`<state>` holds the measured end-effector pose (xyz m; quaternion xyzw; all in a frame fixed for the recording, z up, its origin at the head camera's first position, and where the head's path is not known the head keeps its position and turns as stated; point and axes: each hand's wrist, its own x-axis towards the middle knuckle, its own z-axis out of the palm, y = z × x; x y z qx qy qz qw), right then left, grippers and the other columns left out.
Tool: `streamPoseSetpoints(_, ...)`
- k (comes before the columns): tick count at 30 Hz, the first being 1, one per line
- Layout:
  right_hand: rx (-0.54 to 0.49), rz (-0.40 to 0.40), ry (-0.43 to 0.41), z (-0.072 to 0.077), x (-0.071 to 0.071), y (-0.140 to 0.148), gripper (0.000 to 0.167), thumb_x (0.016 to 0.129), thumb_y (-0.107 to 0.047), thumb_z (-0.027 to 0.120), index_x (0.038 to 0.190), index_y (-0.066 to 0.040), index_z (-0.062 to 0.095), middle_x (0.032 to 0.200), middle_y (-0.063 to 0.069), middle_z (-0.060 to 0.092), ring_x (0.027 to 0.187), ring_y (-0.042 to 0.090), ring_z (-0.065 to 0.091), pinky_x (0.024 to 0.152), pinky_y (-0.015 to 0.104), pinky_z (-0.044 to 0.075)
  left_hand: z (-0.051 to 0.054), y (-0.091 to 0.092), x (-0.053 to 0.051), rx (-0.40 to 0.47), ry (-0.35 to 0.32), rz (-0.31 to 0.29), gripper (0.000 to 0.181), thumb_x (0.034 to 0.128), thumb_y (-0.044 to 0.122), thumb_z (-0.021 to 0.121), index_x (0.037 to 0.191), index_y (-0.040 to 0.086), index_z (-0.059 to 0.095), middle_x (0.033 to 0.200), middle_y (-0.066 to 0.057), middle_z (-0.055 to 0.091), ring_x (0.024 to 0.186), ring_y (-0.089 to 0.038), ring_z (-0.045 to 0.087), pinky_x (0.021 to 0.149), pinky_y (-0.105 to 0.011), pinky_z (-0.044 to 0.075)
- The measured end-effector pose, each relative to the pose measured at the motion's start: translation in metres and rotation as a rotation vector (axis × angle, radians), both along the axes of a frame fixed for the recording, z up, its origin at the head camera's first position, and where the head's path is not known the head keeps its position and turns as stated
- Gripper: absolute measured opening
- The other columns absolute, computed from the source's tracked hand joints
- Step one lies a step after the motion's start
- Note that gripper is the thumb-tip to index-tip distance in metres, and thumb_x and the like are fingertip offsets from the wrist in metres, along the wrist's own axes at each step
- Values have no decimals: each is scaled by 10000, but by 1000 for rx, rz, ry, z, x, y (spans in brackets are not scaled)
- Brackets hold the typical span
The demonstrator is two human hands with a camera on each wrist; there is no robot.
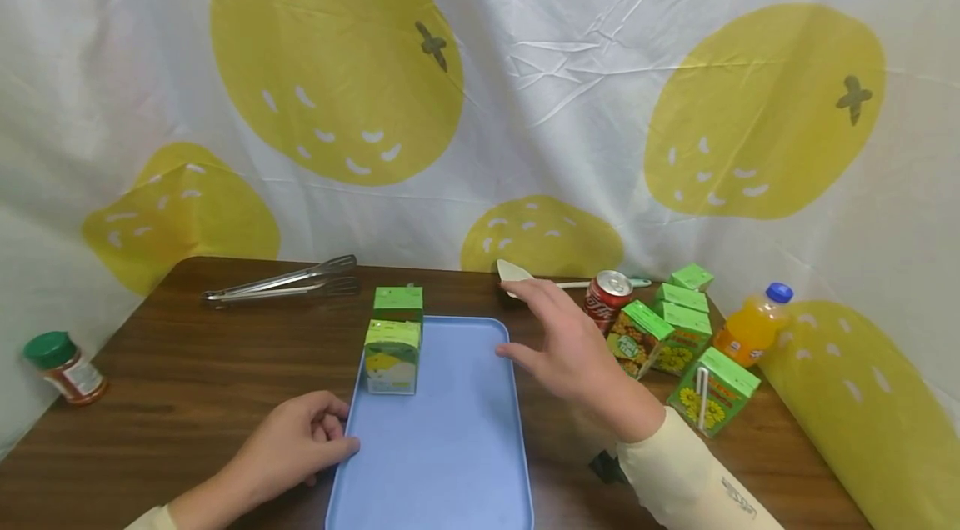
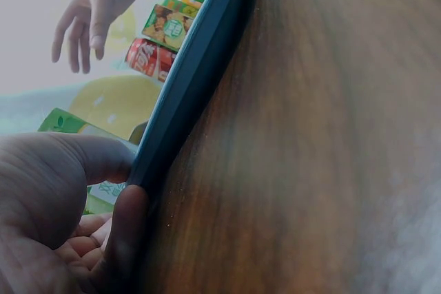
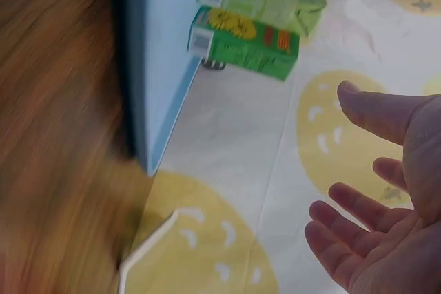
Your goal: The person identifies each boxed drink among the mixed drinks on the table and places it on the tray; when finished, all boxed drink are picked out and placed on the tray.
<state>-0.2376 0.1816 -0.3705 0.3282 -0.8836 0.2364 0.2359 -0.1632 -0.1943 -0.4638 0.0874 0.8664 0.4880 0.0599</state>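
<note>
Tray (image 1: 468, 438) pinched on its left side by left hand (image 1: 292, 440), right hand (image 1: 570, 347) splayed and empty; a jerk from that pinch could topple two cartons (image 1: 393, 367) standing at the tray's far-left corner.

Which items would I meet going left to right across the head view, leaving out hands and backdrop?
Green-lidded jar, metal tongs, nearer drink box on the blue tray, red can, brown-fronted box, orange drink bottle.
</note>
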Motion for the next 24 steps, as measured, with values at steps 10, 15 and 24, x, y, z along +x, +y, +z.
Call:
streamPoseSetpoints(10,25,-64,70,-6,-1,36,852,809,-231,1028,1545,-97,622,1470,100,646,1332,333,633,1062,550,535,1,0,0,5,8,-6,419,882,156,924,1183,-51,719,790,2,657,529,-173,582,460,-328,518)
streamPoseSetpoints(15,52,-93,107,-7,-2,50,848,807,-233,1031,1535,-82,624,1450,106,648,1131,295,666,936,513,562,1,0,0,6,5,-5,421,886,162,923,1186,-51,717,794,3,655,540,-173,582,465,-329,521)
streamPoseSetpoints(24,58,-145,179,-4,-5,75,862,759,-171,1055,1500,-43,635,1389,189,648,1221,430,659,997,598,553,1,1,0,0,-2,5,417,882,159,924,1180,-49,719,793,2,655,541,-177,581,467,-329,521)
